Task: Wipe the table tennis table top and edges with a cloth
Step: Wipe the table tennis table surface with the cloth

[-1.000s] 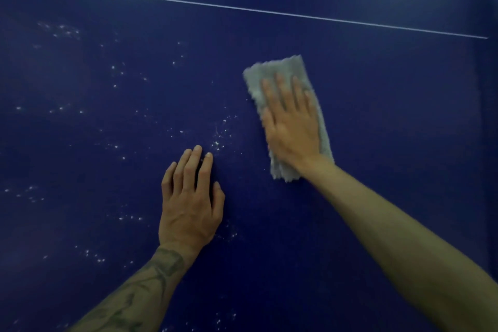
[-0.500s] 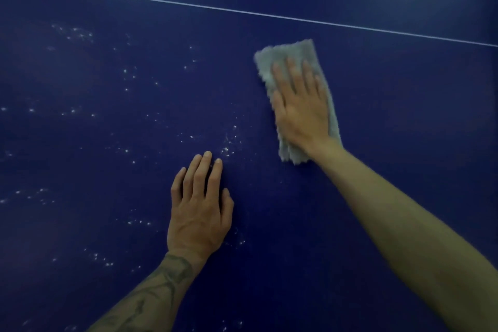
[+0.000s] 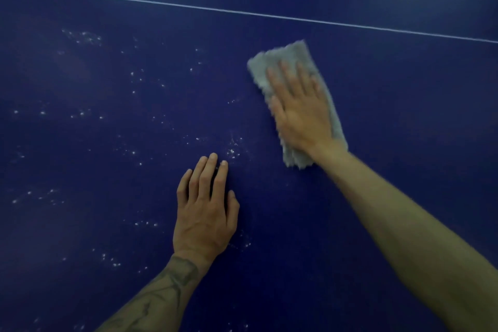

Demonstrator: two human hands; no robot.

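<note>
Obs.: grey cloth (image 3: 283,55) lies flat on the blue counter (image 3: 404,121), right of centre from where I stand, a little short of the thin white line (image 3: 242,11) that crosses the surface. It is folded into a long pad, with several layers showing at its near end. The nap is fuzzy and the edges soft and ragged. Probably microfibre, though the light is dim and the cloth slightly blurred, so I would not swear to the weave. Right hand (image 3: 301,116) lies on top, palm down, fingers (image 3: 284,75) straight and slightly spread. They press rather than grip, and nothing curls round the fabric. Left hand (image 3: 204,213) rests flat on the bare counter, nearer the person and apart from the cloth, fingers (image 3: 211,170) extended and holding nothing; it looks like a brace. White specks (image 3: 233,152) are scattered over the left part of the surface, some between the two hands, and I see fewer to the right of the cloth. Handling judgement: the cloth is light and limp, and will likely bunch or unfold if dragged by one corner. It is best driven by a flat palm over the middle of the pad, fingertips pinning the leading end. The smooth top should let it slide readily. For the edges, a wrap-around pinch would probably serve better.
</note>
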